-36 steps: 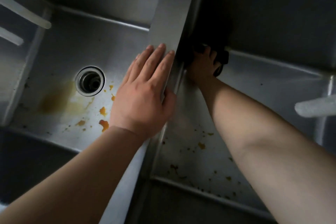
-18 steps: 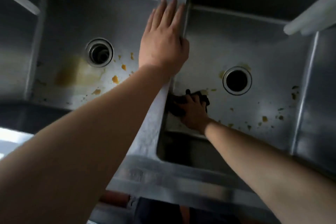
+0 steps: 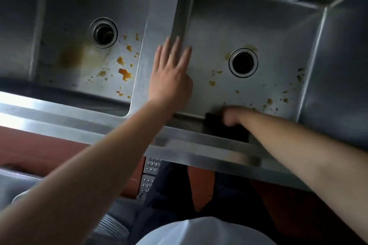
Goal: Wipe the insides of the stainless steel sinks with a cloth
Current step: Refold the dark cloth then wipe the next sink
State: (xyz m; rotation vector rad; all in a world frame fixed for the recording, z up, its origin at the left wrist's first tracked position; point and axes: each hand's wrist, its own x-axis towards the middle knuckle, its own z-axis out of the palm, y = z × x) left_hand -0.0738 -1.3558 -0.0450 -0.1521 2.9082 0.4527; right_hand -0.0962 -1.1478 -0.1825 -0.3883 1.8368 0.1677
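cloth [image 3: 225, 125] now at sink's near wall

No readable text, label, brand, number or sign is visible anywhere in the frame. The steel surfaces across the upper half carry only stains and reflections, and the blurred lower part shows no lettering.

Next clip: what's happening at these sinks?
A person is wiping a double stainless steel sink. The right hand presses a dark cloth against the near wall of the right sink. The left hand is spread open over the divider. Orange-yellow splatters dot both basin floors, so the left sink looks unwiped.
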